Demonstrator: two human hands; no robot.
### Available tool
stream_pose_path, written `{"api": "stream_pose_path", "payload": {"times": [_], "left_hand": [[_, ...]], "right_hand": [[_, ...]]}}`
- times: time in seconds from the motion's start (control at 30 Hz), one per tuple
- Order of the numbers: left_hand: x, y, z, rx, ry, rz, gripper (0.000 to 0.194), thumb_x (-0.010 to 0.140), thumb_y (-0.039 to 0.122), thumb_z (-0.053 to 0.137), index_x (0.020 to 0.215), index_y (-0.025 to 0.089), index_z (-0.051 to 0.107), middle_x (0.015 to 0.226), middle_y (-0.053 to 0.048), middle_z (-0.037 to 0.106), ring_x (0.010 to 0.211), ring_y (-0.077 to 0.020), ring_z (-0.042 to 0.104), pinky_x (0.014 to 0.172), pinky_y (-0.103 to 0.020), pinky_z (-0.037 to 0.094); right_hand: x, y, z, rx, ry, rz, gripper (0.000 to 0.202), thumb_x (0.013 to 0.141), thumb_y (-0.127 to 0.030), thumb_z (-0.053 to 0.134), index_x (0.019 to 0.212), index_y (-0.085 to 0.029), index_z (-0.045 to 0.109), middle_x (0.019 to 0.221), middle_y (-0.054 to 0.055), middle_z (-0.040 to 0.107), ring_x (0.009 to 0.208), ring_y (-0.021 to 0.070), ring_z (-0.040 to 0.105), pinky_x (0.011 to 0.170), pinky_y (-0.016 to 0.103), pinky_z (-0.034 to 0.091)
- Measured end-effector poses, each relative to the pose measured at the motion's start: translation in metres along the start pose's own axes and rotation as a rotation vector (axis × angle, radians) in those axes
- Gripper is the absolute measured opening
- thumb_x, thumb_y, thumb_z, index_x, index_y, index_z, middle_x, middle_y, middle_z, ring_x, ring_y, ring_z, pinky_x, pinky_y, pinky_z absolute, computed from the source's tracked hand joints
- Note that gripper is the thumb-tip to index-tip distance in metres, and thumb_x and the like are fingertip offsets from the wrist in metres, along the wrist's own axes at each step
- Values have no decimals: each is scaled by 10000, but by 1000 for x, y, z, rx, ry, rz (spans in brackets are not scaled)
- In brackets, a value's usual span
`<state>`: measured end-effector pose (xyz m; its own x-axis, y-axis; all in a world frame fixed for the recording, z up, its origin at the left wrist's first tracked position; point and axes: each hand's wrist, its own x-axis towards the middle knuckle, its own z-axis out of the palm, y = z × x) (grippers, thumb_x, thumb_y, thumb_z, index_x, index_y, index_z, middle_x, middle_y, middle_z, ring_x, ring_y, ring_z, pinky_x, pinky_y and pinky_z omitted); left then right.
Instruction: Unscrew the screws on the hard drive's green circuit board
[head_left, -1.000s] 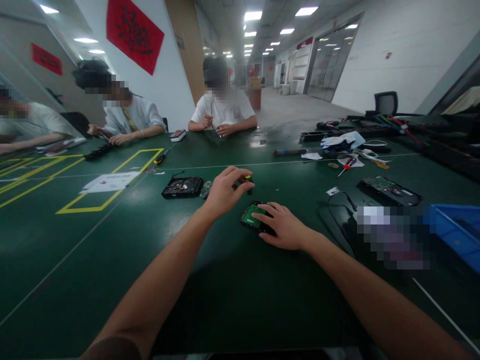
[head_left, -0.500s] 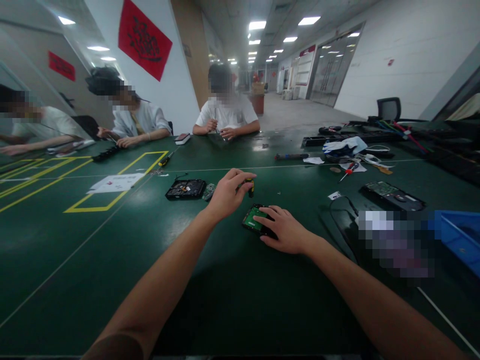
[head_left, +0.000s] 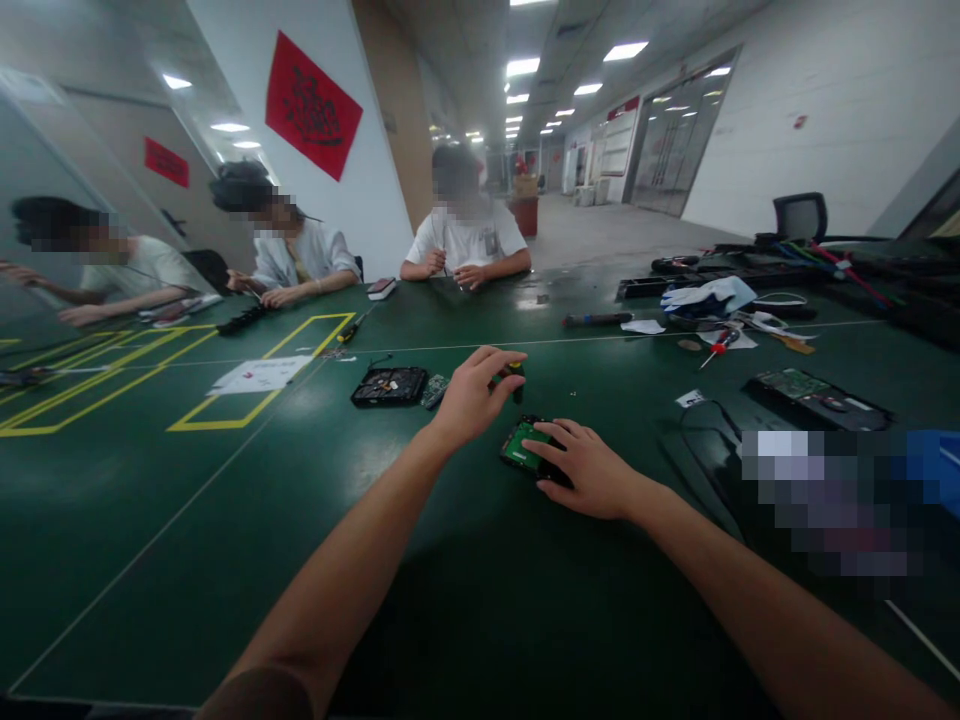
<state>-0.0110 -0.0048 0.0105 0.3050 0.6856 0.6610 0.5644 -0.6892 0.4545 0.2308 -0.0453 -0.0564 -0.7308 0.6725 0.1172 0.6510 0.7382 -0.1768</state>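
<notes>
My left hand is closed in a pinch around a short black-and-yellow screwdriver, which stands upright just above the far side of a hard drive. The tip of the tool is too small to make out. The drive lies on the table with its green circuit board facing up. Over its right part my right hand is spread, fingers across the board and thumb at the near edge, gripping it against the tabletop. Left of my left hand lie an opened black drive housing and a loose circuit board.
On the green table, another hard drive lies to the right near a blue bin. A red screwdriver, gloves and cables sit at the back right. Paper lies left. Several people sit across.
The whole view has shifted, so the table things appear farther right and slightly lower. Both hands keep nearly the same pose, the screwdriver and hard drive still in them.
</notes>
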Motion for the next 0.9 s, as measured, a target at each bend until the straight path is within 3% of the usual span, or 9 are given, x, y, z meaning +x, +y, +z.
{"api": "stream_pose_path", "payload": {"times": [0.2,0.57,0.7,0.9], "left_hand": [[0,0,-1,-6,11,-11,255,926,219,733,1180,234,725,1074,-53,629,930,-165,659,801,-296,597],[2,-3,-6,-17,-29,66,393,938,23,594,1256,233,691,1219,-60,700,1129,-200,663,992,-387,571],[1,-3,-7,-8,-21,69,346,939,77,645,1237,239,711,1160,-59,714,1078,-198,680,948,-374,592],[0,-1,1,-7,51,22,262,900,257,773,1156,214,738,1042,-58,670,873,-156,691,758,-291,615]], "right_hand": [[0,0,-1,1,-10,8,628,978,-527,574,1559,-318,461,1634,107,372,1464,433,323,1151,652,310],[-1,1,1,0,1,2,625,981,-522,576,1556,-307,462,1631,117,374,1465,427,319,1152,643,302],[-1,1,1,-6,6,-8,621,982,-514,574,1557,-307,460,1630,117,374,1463,422,321,1151,638,306],[0,1,3,-8,14,-10,622,974,-507,583,1549,-297,473,1623,124,382,1452,425,334,1144,635,316]]}}
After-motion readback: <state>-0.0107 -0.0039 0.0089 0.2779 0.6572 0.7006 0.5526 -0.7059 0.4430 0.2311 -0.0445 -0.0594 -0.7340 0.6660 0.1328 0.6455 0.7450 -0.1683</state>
